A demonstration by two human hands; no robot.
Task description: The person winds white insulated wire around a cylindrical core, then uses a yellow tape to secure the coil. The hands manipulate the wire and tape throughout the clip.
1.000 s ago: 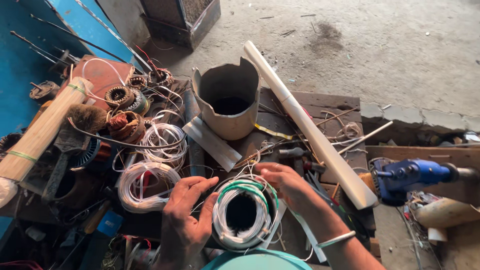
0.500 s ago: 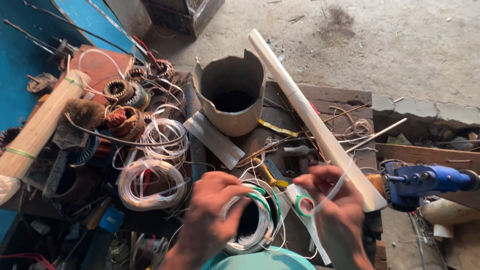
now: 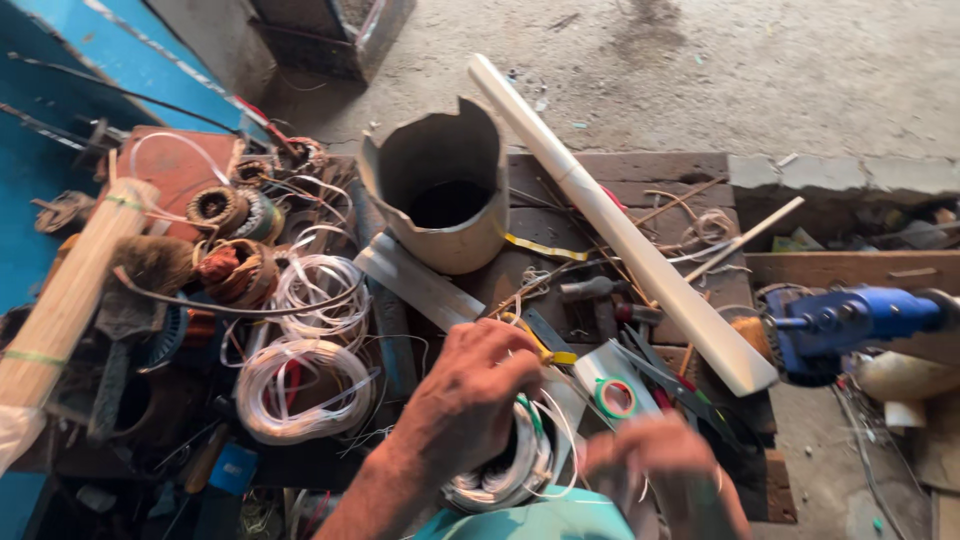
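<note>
My left hand [image 3: 470,400] reaches in from the lower left and is clamped over the top of a coil of white and green wire [image 3: 505,475] at the bottom centre. My right hand [image 3: 670,470] is blurred, just right of the coil, with curled fingers; thin white strands run between the coil and this hand, and whether it grips them is unclear. A small green and red tape ring [image 3: 615,398] lies on a white strip just above my right hand.
A notched grey cylinder [image 3: 440,190] stands upright on the wooden bench [image 3: 640,170]. A long white tube [image 3: 620,230] lies diagonally. A blue power tool [image 3: 850,320] is at right. White wire coils [image 3: 305,390], copper windings [image 3: 235,270] and a stick bundle [image 3: 60,300] crowd the left.
My left hand has closed over the coil's top. My right hand left the coil, reached the tape ring, then dropped lower, away from the ring.
</note>
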